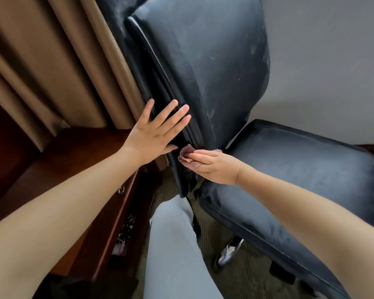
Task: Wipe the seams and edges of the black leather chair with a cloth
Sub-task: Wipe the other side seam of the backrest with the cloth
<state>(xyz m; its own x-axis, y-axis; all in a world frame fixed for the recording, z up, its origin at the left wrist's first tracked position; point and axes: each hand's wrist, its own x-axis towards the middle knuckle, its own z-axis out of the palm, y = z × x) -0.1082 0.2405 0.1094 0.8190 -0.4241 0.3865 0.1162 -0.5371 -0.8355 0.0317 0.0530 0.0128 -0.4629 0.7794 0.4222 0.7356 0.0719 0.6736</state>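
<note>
Your left hand [153,134]: fingers spread flat, pressing side edge of chair [205,67] backrest. Your right hand [214,167]: pinching pink cloth [187,153] against seam where backrest meets seat. Left of chair: brown curtain [52,61], wooden surface [78,152].

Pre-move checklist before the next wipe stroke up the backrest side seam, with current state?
1. Cloth held by right hand: ok, fingers pinch it.
2. Cloth on the seam at the backrest base: ok, it touches the edge.
3. Left hand steadying chair: ok, flat on the backrest's side edge.
4. Seam path above clear: not ok, left fingers lie across it.
5. Cloth clean enough: cannot tell.
6. Seat edges wiped: not ok, dusty smears show.
</note>
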